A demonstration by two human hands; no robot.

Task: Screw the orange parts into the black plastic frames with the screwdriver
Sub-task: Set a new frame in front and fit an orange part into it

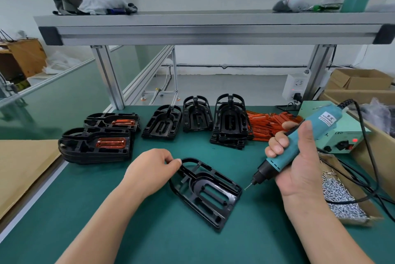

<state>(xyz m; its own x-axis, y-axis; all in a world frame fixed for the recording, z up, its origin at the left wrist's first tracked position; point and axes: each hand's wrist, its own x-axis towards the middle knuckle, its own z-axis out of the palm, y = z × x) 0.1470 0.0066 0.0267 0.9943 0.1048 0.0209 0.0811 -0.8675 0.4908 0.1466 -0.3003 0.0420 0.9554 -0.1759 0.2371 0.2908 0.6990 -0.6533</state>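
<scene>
A black plastic frame (206, 192) lies flat on the green mat in front of me, with no orange part in it. My left hand (149, 170) pinches its rounded far end. My right hand (297, 157) grips a teal electric screwdriver (299, 146), whose bit points down-left with a screw on its tip, hovering just right of the frame. A pile of orange parts (267, 125) lies at the back right. Two stacks of frames with orange parts fitted (96, 145) sit at the left.
Bare black frames (229, 118) stand along the back of the mat. A cardboard tray of small silver screws (339, 197) sits to the right, under the screwdriver's black cable. Its green power box (342, 137) is behind. Cardboard lies at the left edge; an aluminium shelf hangs overhead.
</scene>
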